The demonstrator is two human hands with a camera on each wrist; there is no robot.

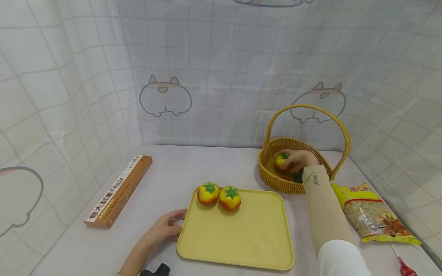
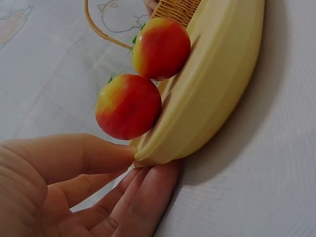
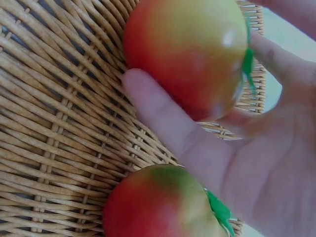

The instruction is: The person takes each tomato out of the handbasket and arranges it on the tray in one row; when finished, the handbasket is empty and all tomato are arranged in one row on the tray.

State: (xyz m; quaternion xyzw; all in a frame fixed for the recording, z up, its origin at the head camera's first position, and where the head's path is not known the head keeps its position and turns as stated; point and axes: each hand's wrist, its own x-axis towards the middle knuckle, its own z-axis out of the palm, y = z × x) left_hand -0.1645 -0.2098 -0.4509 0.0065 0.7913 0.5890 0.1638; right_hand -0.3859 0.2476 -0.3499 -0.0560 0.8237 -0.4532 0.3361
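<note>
My left hand is at the left edge of a yellow tray, its thumb and fingers pinching the rim in the left wrist view. Two red-and-yellow toy tomatoes with green leafy tops, one beside the other, sit in the tray's far left corner. Inside a wicker basket at the back right, my right hand holds another toy tomato between its fingers and thumb. Below that hand in the right wrist view, one more toy tomato lies against the woven wall.
The basket's tall handle arches over the reaching hand. A long brown pasta box lies at the left. To the right are a yellow-edged food bag and a red-wrapped lollipop. Grid-patterned cloth surrounds the table.
</note>
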